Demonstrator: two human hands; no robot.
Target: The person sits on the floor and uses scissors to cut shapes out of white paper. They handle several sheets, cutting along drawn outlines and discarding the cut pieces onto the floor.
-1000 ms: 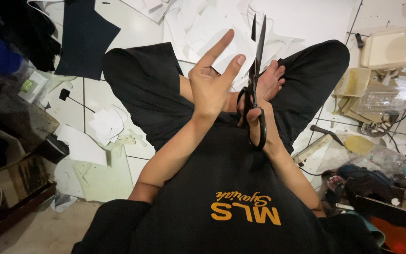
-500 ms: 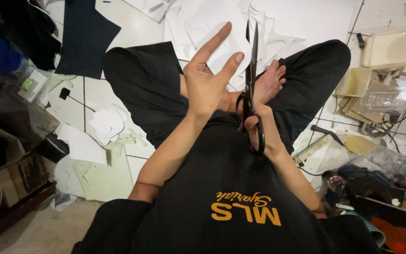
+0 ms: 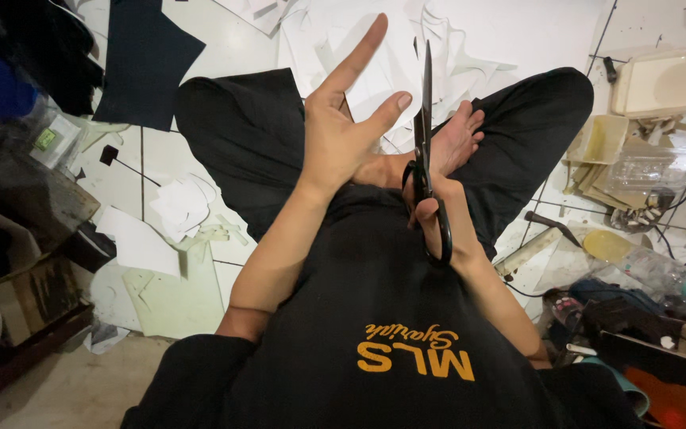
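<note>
Head view, right hand (image 3: 438, 210) grip clamping black scissors (image 3: 425, 151), left hand (image 3: 343, 131) spread, paper scraps (image 3: 180, 206) around.

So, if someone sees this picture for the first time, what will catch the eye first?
In the centre, the right hand holds black scissors upright, blades shut and pointing away. Beside them the left hand is raised, fingers spread. Beyond lie white paper pieces on the floor.
</note>
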